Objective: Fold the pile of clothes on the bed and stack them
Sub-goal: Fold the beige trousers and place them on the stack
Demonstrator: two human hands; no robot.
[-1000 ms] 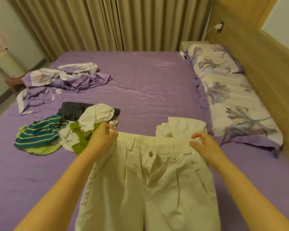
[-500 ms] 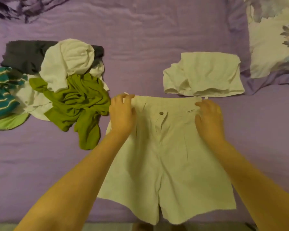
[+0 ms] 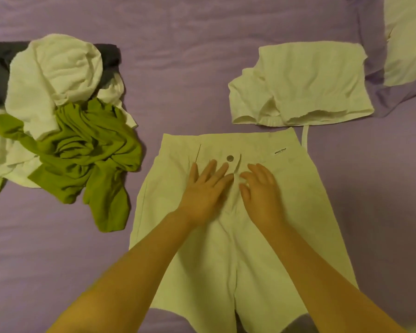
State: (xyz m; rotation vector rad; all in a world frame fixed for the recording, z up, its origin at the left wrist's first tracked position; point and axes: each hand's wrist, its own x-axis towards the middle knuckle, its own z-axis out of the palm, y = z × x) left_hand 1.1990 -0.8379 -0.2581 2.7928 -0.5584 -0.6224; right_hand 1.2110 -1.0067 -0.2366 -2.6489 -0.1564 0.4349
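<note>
cream shorts (image 3: 238,212) are spread flat on the purple bed (image 3: 202,68), waistband away | left hand (image 3: 204,191) and right hand (image 3: 262,191) are laid flat on the fly below the button, fingers extended, nothing grasped | folded white garment (image 3: 303,82) is lying just beyond the waistband

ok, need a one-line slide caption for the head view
Both hands, left and right, press flat on cream shorts spread on the purple bed, between unfolded pile and folded garment.
</note>
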